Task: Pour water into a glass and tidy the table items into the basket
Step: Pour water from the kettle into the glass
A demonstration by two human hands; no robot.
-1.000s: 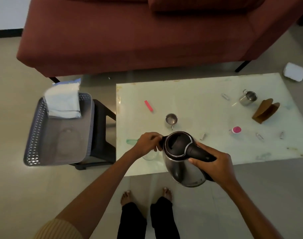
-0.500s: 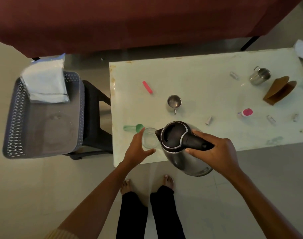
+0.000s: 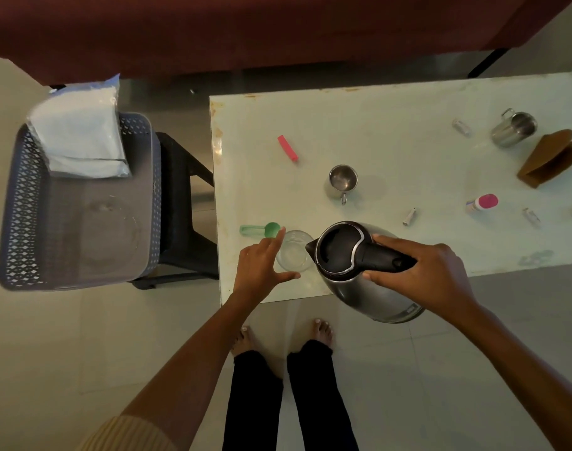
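Honestly, the spill risk is the spout lining up: right hand (image 3: 421,275) is clenched on the kettle (image 3: 353,265) handle, tipped toward the glass (image 3: 294,255) near the table (image 3: 408,102) front edge. Left hand (image 3: 261,271) cups the glass loosely, fingers spread. Miss the rim or nudge it and water goes everywhere. Basket (image 3: 21,206) waits on the stool, nothing tidied yet.

A clear glass (image 3: 293,254) stands upright near the table's (image 3: 408,125) front-left corner; a steel kettle (image 3: 359,271) (black lid) tilts, spout over its rim. A grey perforated basket (image 3: 21,206) sits left.
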